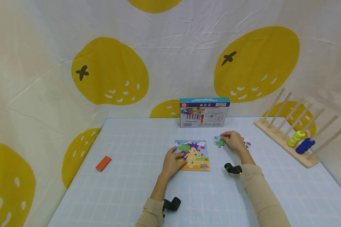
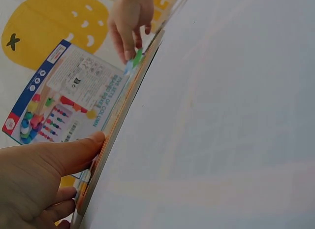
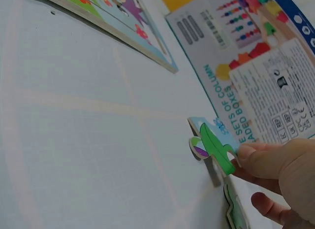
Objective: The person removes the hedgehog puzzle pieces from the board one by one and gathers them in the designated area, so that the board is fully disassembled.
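My left hand [image 1: 170, 162] holds the left side of a square wooden puzzle board [image 1: 201, 167] that shows a purple-haired hedgehog. In the left wrist view its thumb lies on the board's edge and the other fingers are bent beside it. To the right of the board, my right hand [image 1: 233, 139] pinches a puzzle piece [image 3: 214, 145] between thumb and fingers. That piece is pale blue with a green leaf and a purple-and-white knob, and it is tilted over the table. Below it lies another piece [image 3: 237, 209], partly hidden by the hand.
A puzzle piece with a red flower [image 1: 247, 144] lies beside the right wrist. Behind stands a toy box [image 1: 204, 113]. At the right is a wooden peg rack [image 1: 284, 138] with yellow and blue beads. An orange block [image 1: 103, 163] lies at the left.
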Available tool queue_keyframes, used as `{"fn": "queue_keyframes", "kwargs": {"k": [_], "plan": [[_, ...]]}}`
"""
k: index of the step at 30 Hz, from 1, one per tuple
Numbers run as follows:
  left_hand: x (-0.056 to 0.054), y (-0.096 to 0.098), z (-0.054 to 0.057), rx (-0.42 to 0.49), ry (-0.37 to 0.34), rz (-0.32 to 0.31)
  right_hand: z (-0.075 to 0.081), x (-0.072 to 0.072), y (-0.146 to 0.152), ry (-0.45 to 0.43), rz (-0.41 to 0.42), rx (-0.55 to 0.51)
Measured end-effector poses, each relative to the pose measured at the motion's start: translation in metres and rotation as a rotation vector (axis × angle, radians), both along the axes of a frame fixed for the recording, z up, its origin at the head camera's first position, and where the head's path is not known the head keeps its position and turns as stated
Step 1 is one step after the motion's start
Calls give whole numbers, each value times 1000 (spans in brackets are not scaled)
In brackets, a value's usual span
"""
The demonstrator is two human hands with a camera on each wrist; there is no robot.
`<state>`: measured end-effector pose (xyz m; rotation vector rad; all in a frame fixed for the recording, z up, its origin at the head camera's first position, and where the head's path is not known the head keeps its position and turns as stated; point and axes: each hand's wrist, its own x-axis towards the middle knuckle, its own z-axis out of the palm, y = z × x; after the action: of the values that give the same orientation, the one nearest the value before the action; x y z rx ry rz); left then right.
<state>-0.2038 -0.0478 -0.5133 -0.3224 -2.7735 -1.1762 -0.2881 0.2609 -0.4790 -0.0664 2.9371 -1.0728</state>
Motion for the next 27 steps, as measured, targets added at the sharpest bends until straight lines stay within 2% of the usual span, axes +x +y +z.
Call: {"fn": "queue_keyframes", "kwargs": {"k": [9,18,27], "plan": [[0,0,1,0,1,2,-3,-2,2,-8,18,35],[1,0,1,6,0,3,-6,-5,-2,-78,106,116],[1,1,1,9,0,5,-5,-3,-2,-83,122,111]]}}
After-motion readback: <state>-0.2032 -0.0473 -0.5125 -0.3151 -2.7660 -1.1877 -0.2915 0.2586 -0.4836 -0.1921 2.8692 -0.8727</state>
